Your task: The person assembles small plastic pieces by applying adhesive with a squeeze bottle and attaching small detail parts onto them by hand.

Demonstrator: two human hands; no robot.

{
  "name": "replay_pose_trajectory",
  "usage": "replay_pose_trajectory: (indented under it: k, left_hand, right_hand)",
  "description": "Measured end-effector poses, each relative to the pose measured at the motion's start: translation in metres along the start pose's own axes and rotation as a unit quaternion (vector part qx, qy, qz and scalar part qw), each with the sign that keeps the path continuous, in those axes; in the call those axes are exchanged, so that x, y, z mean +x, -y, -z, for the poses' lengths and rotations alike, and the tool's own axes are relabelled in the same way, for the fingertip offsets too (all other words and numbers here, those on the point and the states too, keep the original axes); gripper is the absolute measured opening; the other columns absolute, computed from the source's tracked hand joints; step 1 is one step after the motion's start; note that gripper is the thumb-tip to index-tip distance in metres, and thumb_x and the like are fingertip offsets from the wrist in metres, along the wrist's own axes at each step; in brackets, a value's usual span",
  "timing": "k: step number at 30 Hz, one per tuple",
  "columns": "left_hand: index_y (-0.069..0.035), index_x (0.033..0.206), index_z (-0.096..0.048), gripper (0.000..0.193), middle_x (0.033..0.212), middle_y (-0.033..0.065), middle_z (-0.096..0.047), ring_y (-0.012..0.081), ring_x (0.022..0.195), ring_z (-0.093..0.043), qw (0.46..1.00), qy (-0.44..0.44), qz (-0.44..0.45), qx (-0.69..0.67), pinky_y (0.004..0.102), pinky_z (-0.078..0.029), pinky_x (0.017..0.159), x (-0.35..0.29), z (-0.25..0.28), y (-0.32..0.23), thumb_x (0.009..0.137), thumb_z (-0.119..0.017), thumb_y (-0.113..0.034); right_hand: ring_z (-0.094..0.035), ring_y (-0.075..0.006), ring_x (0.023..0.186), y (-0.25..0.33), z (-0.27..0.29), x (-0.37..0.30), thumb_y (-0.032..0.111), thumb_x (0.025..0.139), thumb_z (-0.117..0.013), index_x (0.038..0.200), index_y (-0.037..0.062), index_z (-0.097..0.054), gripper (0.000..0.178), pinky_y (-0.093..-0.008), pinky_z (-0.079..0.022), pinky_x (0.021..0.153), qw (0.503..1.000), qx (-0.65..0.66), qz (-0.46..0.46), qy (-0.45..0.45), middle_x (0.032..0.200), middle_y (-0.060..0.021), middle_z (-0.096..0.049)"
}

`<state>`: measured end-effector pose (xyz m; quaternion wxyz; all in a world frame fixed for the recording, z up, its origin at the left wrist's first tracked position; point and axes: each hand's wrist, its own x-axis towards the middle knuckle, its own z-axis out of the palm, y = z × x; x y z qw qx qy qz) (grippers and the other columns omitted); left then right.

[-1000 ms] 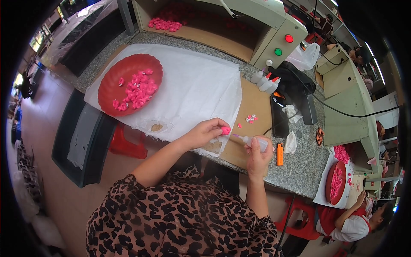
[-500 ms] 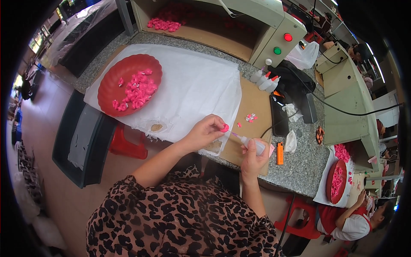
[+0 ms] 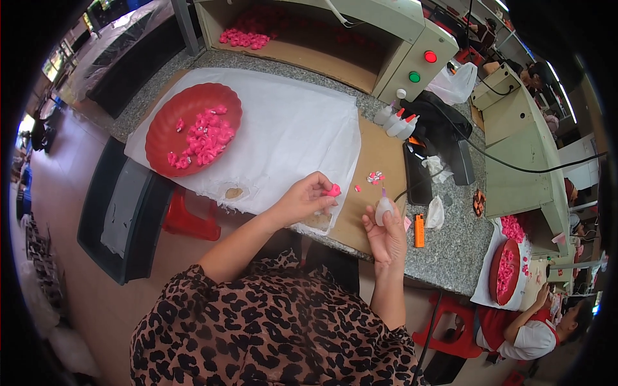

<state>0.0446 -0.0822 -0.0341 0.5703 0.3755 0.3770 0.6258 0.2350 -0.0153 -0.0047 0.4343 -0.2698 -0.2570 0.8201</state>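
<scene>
Between the fingertips of my left hand (image 3: 305, 201) is a small pink piece (image 3: 333, 190), held over the edge of the white sheet (image 3: 290, 122). My right hand (image 3: 388, 237) grips a small translucent squeeze bottle (image 3: 384, 209) upright, its thin purple-tipped nozzle pointing up, apart from the pink piece. Beyond the bottle, a little cluster of pink-and-white bits (image 3: 375, 177) lies on the brown board (image 3: 365, 145), with one loose pink bit (image 3: 358, 188) nearby. A red scalloped plate (image 3: 161, 138) to the left bears a heap of pink pieces (image 3: 207, 136).
A beige box-like machine (image 3: 405, 55) with lit buttons stands behind, pink pieces inside. Right of the board are several white bottles (image 3: 400, 127), a black tray (image 3: 420, 186), crumpled tissue (image 3: 436, 212) and an orange lighter (image 3: 419, 230). A co-worker (image 3: 524, 338) sits far right by another red plate (image 3: 508, 273).
My right hand has drawn the bottle away from the pink piece and turned its nozzle from leftward to upright. My left hand still holds the piece, slightly shifted.
</scene>
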Motion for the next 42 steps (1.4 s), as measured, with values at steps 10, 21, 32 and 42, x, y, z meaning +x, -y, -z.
replay_pose_trajectory:
  k: [10, 21, 32, 42]
  left_hand:
    - [-0.004, 0.086, -0.043, 0.01, 0.092, 0.0132, -0.052, 0.0125, 0.071, -0.052, 0.996, 0.01, 0.005, -0.085, 0.0226, -0.042, 0.056, 0.001, 0.008, -0.005, 0.081, -0.051, -0.007]
    - [-0.004, 0.097, -0.043, 0.02, 0.095, 0.0099, -0.05, 0.0099, 0.064, -0.048, 0.986, 0.004, 0.004, -0.164, 0.0217, -0.039, 0.054, 0.002, 0.008, -0.009, 0.079, -0.053, -0.005]
    - [-0.002, 0.102, -0.043, 0.024, 0.096, 0.0074, -0.05, 0.0117, 0.073, -0.049, 0.99, 0.01, 0.001, -0.141, 0.0231, -0.042, 0.063, 0.003, 0.011, -0.004, 0.079, -0.051, 0.0]
    - [-0.002, 0.105, -0.044, 0.024, 0.1, 0.0091, -0.051, 0.015, 0.083, -0.053, 0.995, 0.001, 0.016, -0.1, 0.0249, -0.043, 0.069, 0.005, 0.012, 0.003, 0.084, -0.049, -0.013]
  right_hand:
    - [-0.056, -0.0179, 0.081, 0.034, 0.011, 0.022, 0.005, 0.071, -0.06, 0.096, 0.0008, -0.05, 0.027, -0.028, -0.047, 0.065, 0.969, -0.237, 0.055, 0.039, 0.09, -0.0101, -0.056]
    - [-0.051, -0.0143, 0.07, 0.032, 0.005, 0.044, 0.005, 0.069, -0.061, 0.091, 0.0023, -0.052, 0.023, -0.0267, -0.04, 0.064, 0.907, -0.402, 0.109, 0.064, 0.077, -0.007, -0.056]
    - [-0.048, -0.0214, 0.07, 0.018, -0.012, 0.065, 0.011, 0.062, -0.063, 0.076, 0.0138, -0.065, 0.014, -0.0315, -0.035, 0.063, 0.513, -0.783, 0.293, 0.194, 0.067, -0.0034, -0.051]
    - [-0.053, -0.0211, 0.068, -0.002, -0.005, 0.042, 0.02, 0.078, -0.059, 0.089, 0.0118, -0.059, 0.014, -0.0284, -0.042, 0.064, 0.927, -0.369, 0.014, 0.067, 0.076, -0.0043, -0.06]
